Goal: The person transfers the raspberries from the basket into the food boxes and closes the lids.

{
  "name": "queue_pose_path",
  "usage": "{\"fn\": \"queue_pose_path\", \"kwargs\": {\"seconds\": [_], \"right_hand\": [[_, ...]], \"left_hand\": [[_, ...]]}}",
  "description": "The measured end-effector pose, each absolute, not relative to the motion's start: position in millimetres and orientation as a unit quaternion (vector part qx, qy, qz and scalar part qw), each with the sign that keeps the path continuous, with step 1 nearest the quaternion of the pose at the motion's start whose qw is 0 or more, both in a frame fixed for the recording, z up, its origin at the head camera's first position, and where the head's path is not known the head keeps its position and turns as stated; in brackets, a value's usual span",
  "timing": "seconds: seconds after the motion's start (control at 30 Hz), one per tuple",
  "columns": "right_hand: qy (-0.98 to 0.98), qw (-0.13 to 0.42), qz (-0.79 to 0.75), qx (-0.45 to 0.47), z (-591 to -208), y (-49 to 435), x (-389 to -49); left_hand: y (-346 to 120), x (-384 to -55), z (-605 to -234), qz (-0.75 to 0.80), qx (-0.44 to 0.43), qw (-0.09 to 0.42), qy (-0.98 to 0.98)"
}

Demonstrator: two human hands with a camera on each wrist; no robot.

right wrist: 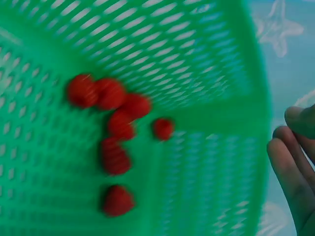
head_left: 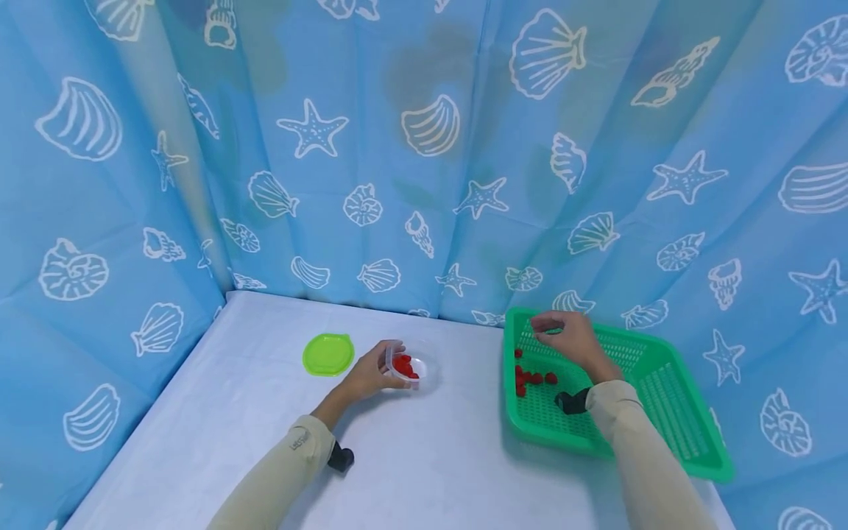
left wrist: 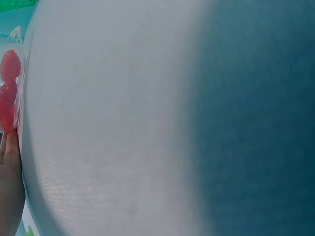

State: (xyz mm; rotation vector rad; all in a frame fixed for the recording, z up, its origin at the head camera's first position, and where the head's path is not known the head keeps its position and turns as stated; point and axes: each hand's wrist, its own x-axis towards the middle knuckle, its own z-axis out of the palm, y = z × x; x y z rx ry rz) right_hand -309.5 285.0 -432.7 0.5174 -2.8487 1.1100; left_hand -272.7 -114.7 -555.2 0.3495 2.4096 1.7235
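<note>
My left hand [head_left: 371, 374] grips a small clear plastic container [head_left: 430, 369] by its side, tilted over the table. Several red raspberries [head_left: 403, 365] lie inside it; the left wrist view shows a few raspberries [left wrist: 10, 66] through the clear wall at its edge. Above the far left part of a green plastic basket [head_left: 509, 405] hovers my right hand [head_left: 571, 337], with nothing seen between its fingers. In the right wrist view its fingers [right wrist: 285, 167] are fairly straight and the thumb is close to them. Several loose raspberries [right wrist: 115, 156] lie on the basket's floor below.
A lime-green lid [head_left: 328, 354] lies flat on the white table [head_left: 397, 456], left of the container. The slatted basket takes up the table's right side. A blue curtain [head_left: 371, 162] with white shell prints stands behind and at both sides.
</note>
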Motion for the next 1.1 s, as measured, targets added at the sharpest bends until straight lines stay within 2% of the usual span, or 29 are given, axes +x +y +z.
{"fn": "queue_pose_path", "kwargs": {"seconds": [0.5,0.87,1.1], "right_hand": [[-0.910,-0.067,0.392,0.119,-491.9,339.7,-302.0],[-0.893,-0.141,0.414,0.103,-509.3,358.9,-307.8],[-0.892,-0.155,0.409,0.112,-510.9,357.9,-311.4]], "left_hand": [[-114.1,-273.8,-558.1,0.570,0.117,0.083,0.809],[-117.1,-272.7,-556.2,0.573,0.113,0.094,0.806],[-115.9,-273.1,-555.6,0.569,0.117,0.088,0.809]]}}
